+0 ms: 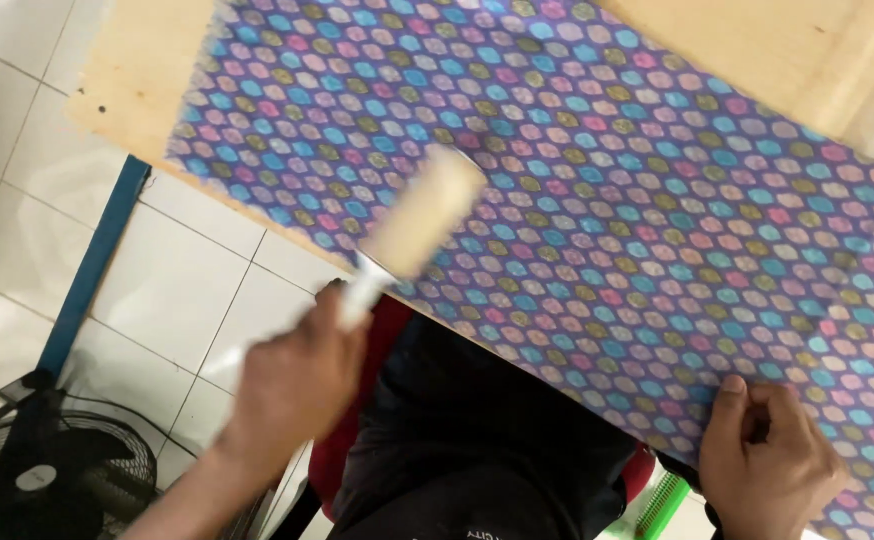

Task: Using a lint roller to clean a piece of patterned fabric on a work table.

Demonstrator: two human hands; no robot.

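Head view: a patterned cloth, covered in small blue, pink and olive hexagons on purple, lies spread flat across a pale wooden bench and runs from the upper left of the frame down to the lower right. Its near edge follows the bench edge.

The left hand, at lower centre-left, has its grip closed around the white handle of a lint roller. The cream roller head lies on the cloth at mid-frame, angled up and to the right. It is blurred, so I judge it to be in motion over the fabric; the handle is held low and slanted, which keeps the head flat against the surface.

The right hand, at the lower right, pinches the cloth's near edge, fingers curled over it with the thumb on top. The grip is closed on the fabric, likely to keep it taut and stop it sliding under the roller.

Below the bench edge are the person's dark clothing and a red seat. White floor tiles fill the left side, with a blue bench leg and a black fan in the lower left corner. Something green shows at the bottom edge beside the right hand.
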